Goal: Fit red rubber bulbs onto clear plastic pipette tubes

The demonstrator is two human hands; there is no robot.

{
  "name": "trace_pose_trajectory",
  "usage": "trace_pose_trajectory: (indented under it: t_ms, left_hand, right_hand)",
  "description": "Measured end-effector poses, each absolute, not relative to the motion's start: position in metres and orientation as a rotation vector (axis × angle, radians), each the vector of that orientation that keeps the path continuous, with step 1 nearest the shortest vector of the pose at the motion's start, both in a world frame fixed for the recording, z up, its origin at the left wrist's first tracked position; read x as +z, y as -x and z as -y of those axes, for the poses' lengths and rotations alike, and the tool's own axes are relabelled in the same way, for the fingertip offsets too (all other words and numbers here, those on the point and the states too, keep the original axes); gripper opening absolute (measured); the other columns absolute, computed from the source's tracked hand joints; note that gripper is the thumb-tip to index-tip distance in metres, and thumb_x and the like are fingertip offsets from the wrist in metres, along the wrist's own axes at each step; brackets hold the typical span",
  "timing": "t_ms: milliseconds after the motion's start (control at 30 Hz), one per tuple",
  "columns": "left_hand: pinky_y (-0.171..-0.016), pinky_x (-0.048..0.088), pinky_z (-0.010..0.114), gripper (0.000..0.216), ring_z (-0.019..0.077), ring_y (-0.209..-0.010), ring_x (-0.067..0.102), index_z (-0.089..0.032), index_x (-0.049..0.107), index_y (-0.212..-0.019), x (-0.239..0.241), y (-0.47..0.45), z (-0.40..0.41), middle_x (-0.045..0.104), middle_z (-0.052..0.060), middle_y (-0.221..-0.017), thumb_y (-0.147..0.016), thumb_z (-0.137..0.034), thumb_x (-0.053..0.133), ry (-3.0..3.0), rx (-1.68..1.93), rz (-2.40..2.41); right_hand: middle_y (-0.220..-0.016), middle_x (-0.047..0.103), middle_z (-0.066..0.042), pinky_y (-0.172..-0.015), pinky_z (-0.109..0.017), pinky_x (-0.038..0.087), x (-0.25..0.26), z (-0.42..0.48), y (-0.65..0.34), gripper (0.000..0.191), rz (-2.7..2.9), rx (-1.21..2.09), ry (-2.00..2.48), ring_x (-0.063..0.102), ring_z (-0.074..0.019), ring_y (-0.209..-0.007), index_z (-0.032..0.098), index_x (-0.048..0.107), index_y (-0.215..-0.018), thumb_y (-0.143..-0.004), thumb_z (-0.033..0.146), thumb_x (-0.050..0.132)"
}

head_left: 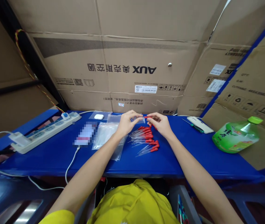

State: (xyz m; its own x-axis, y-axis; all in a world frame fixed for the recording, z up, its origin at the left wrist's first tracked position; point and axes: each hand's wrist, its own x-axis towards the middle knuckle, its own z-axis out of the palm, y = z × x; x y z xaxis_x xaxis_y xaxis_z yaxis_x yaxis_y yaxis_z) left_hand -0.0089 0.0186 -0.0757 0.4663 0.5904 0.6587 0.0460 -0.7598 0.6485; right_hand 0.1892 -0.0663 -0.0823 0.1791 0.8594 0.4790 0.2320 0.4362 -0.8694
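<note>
Near the back of the blue table, my left hand [130,121] and my right hand [159,123] meet with fingertips pinched around a small dropper with a red bulb [147,117]. The fingers of my right hand close on the red end. My left fingertips close on the other side, where the thin clear part is mostly hidden. Just below lies a pile of clear droppers with red bulbs [148,137], their tips pointing left. A clear zip bag edge [142,121] shows between the hands. More clear zip bags [104,135] lie left of the pile, partly behind my left forearm.
A phone [85,133] on a cable and a white earbud case [99,116] lie at left, beside a power strip [48,130]. At right are a screwdriver [197,128], a white box-like item [201,125] and a green bottle [236,137]. Cardboard [123,49] walls the back.
</note>
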Motion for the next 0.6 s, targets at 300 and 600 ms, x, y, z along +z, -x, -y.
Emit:
trace_pose_trajectory:
  t_ms: [300, 600]
  left_hand:
    - [-0.067, 0.05, 0.029, 0.068, 0.0138, -0.076, 0.06, -0.02, 0.056, -0.099, -0.072, -0.008, 0.003, 0.067, 0.011, -0.114, -0.097, -0.081, 0.025, -1.173, 1.068, -0.439]
    - [-0.048, 0.029, 0.027, 0.06, 0.011, -0.053, 0.027, -0.022, 0.027, -0.076, -0.066, -0.002, 0.008, 0.038, 0.0, -0.074, -0.099, -0.075, 0.011, -0.997, 1.029, -0.281]
  right_hand:
    - [-0.071, 0.074, -0.002, -0.063, -0.034, 0.059, -0.093, 0.062, -0.177, 0.035, 1.244, 0.403, 1.083, 0.07, -0.0197, -0.062, 0.021, 0.076, -0.095, -0.078, 0.051, 0.083]
    - [-0.094, 0.08, -0.006, -0.077, -0.038, 0.062, -0.1, 0.065, -0.168, 0.029, 1.377, 0.391, 1.071, 0.075, -0.0233, -0.08, 0.024, 0.078, -0.102, -0.082, 0.045, 0.082]
